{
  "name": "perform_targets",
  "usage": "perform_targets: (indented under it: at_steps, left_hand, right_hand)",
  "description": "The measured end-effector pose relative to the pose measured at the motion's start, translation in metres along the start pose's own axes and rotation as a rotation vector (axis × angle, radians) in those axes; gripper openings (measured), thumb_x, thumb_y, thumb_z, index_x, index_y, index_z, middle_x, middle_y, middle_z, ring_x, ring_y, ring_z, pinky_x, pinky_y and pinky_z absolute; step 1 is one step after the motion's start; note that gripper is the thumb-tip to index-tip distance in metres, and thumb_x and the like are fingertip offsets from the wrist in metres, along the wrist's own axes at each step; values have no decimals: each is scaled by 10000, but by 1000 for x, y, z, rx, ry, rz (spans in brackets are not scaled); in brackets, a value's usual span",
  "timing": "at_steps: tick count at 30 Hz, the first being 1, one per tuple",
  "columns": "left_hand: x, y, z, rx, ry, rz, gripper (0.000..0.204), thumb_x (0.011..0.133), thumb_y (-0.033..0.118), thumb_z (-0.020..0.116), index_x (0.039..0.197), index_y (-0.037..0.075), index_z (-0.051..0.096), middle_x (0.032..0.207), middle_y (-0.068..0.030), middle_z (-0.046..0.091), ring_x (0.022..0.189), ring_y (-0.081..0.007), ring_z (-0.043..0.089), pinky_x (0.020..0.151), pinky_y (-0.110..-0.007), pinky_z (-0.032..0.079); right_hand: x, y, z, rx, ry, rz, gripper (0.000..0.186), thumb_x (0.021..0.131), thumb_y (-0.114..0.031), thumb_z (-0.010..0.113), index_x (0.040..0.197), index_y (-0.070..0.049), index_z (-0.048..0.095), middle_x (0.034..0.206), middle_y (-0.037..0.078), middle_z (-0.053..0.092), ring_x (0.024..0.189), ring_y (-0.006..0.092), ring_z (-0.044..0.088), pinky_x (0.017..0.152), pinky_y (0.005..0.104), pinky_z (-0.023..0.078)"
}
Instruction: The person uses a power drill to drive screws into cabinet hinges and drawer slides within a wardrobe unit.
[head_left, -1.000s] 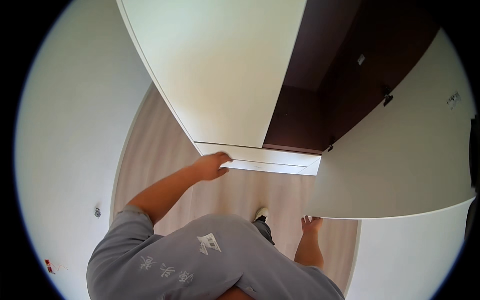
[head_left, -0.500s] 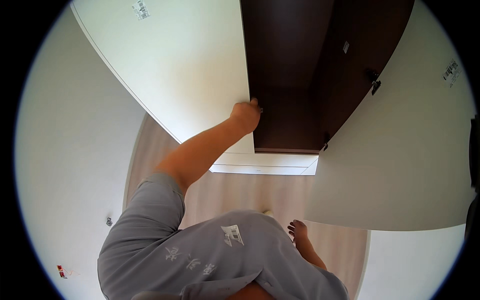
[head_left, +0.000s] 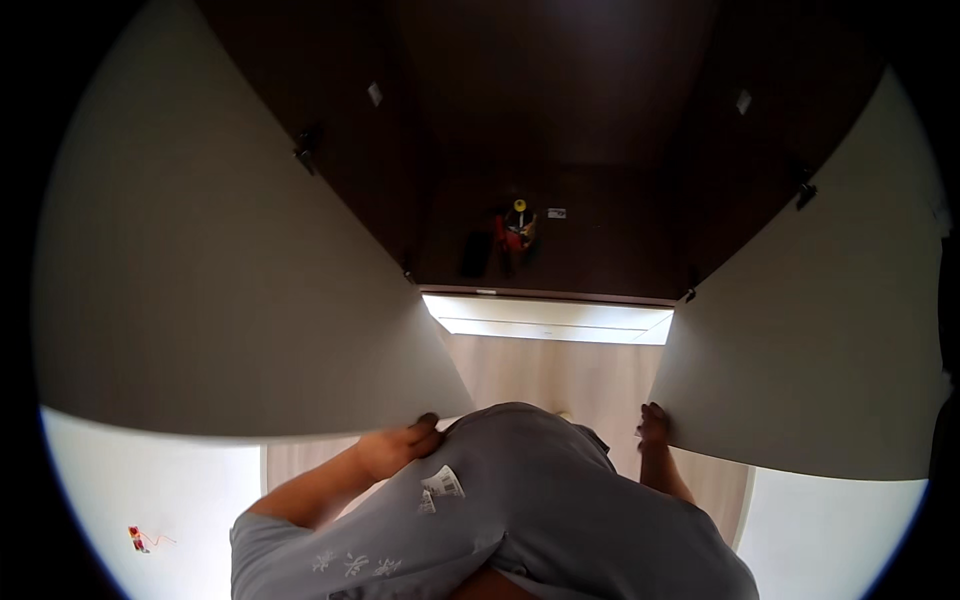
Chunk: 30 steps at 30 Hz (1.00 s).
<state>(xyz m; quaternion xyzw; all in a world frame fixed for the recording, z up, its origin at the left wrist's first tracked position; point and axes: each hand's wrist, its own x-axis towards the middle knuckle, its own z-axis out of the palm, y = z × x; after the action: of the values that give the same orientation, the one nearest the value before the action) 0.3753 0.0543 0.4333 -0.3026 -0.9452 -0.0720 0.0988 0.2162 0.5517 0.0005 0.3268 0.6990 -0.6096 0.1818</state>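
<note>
Both doors of a dark brown cabinet stand open. My left hand (head_left: 400, 447) grips the bottom edge of the left door (head_left: 220, 280), low beside my grey shirt. At the free edge of the right door (head_left: 800, 350) is my right hand (head_left: 654, 428), with its fingers curled on the panel. A small pile of tools (head_left: 516, 232) with yellow and red parts lies on the cabinet's brown bottom board (head_left: 610, 250), beside a dark flat object (head_left: 476, 255) that is too dim to name. Dark hinges (head_left: 806, 193) hold the doors.
Below the opening is a white drawer front (head_left: 550, 323), with a pale wood floor (head_left: 530, 375) under it. White walls (head_left: 830, 530) flank me. At the lower left, red wires (head_left: 140, 538) stick out of the wall.
The left door has swung open and outward in my left hand, uncovering the tools inside. My right hand has risen slightly to the right door's edge.
</note>
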Motion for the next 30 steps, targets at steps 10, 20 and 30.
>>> perform_targets:
  at_steps: [10, 20, 30]
  left_hand:
    - [-112, 7, -46, 118, 138, -607, 174, 684, 45, 803, 726, 87, 639, 990, -92, 649, 823, -303, 645, 690, -429, 518]
    - [-125, 6, -11, 337, 96, -925, 168, 703, 49, 768, 739, 79, 606, 1175, -113, 606, 1067, -378, 580, 848, -497, 487]
    - [-93, -10, 114, 183, -103, -1583, 305, 749, 49, 731, 1037, 61, 631, 1525, -189, 420, 1398, -478, 358, 1123, -565, 374]
  right_hand:
    - [18, -49, -76, -140, 134, 361, 280, 955, -347, 630, 1178, -179, 635, 1072, 14, 635, 910, 188, 545, 815, 482, 419]
    - [49, -41, -115, -251, 161, 497, 144, 955, -291, 594, 932, -151, 571, 714, -5, 533, 600, 175, 480, 582, 444, 381]
    - [77, -44, -137, -1186, -559, -185, 180, 820, -169, 626, 691, -123, 510, 617, 17, 499, 617, 197, 566, 579, 456, 450]
